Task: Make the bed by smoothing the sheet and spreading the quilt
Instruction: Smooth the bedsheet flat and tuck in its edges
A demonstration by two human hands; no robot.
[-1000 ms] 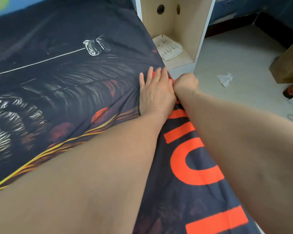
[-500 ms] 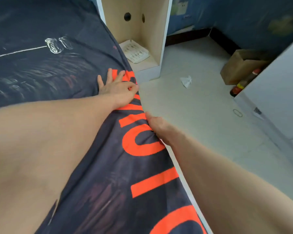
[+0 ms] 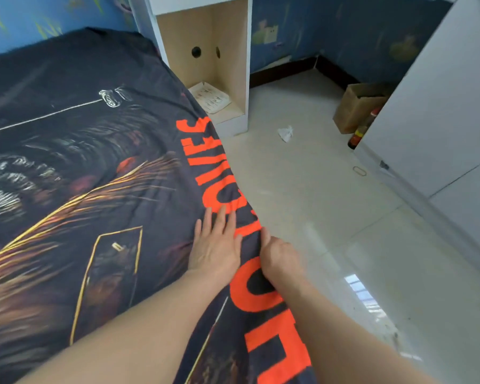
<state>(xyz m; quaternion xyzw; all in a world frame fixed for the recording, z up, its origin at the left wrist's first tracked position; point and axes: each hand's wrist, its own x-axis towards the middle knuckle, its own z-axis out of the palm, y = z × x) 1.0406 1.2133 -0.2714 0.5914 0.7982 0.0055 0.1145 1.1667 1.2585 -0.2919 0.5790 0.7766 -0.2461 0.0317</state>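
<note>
A dark sheet (image 3: pixel 100 151) with orange letters and yellow lines covers the bed and lies mostly flat. My left hand (image 3: pixel 215 245) rests palm down on it near the right edge, fingers spread. Right beside it, my right hand (image 3: pixel 277 257) curls over the bed's edge, its fingers closed on the sheet's hem. No quilt is in view.
An open wooden bedside unit (image 3: pixel 214 65) with papers on its shelf stands at the bed's far corner. A crumpled tissue (image 3: pixel 285 133) lies on the pale tiled floor. A cardboard box (image 3: pixel 356 106) and a bottle (image 3: pixel 362 130) sit by a white wardrobe (image 3: pixel 438 106) at right.
Both hands have slid back along the bed's right edge toward me, away from the bedside unit. The right hand keeps gripping the hem; the left stays flat.
</note>
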